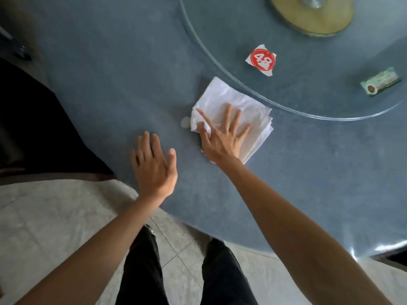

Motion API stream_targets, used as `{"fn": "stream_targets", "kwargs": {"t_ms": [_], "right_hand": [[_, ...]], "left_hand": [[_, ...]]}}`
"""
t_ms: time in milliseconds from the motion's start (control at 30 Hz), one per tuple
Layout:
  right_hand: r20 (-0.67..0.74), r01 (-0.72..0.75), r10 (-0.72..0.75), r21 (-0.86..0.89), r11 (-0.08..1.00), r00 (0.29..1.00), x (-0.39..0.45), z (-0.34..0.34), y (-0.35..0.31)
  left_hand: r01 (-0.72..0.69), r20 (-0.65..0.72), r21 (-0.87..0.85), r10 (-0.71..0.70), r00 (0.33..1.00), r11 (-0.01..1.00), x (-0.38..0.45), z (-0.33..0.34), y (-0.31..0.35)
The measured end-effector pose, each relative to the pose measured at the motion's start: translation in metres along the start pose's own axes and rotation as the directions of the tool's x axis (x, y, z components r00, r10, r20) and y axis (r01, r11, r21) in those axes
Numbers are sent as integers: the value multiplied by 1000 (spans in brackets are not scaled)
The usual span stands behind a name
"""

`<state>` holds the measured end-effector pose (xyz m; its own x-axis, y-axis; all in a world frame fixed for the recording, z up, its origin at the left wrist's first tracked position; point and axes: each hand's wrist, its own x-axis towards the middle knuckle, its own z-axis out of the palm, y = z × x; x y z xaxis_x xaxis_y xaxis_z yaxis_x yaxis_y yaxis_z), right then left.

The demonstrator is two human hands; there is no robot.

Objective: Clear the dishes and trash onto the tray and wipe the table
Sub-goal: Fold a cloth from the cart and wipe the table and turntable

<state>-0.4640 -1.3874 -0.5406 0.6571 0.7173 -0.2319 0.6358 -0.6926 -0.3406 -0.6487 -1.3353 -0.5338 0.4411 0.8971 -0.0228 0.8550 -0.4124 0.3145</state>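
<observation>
A folded white cloth [222, 100] lies on the round blue-grey table [114, 80]. My right hand [222, 137] presses flat on the cloth with fingers spread and the thumb tucked under a fold. A small pale spot [185, 122] shows on the table just left of the cloth. My left hand [154, 166] rests flat near the table's front edge, left of the cloth, holding nothing. No tray is in view.
A glass turntable [330, 84] covers the table's far right, with a wooden hub [312, 16]. On the glass lie a red-and-white number card [262, 60] and a small green box [380, 83]. A dark chair [33, 128] stands at left. Tiled floor and my legs are below.
</observation>
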Motion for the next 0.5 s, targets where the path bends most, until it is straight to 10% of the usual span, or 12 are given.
{"fn": "stream_targets", "kwargs": {"t_ms": [200, 333, 500], "right_hand": [[64, 46, -61, 219, 975, 996, 21, 28, -133], [-84, -134, 283, 730, 670, 955, 9, -20, -120], [-261, -115, 601, 851, 513, 755, -80, -75, -55]], "left_hand": [[-88, -37, -255, 81, 996, 963, 39, -33, -65], [-201, 8, -246, 209, 978, 948, 72, -43, -105], [-221, 12, -255, 231, 973, 941, 105, -49, -128]]}}
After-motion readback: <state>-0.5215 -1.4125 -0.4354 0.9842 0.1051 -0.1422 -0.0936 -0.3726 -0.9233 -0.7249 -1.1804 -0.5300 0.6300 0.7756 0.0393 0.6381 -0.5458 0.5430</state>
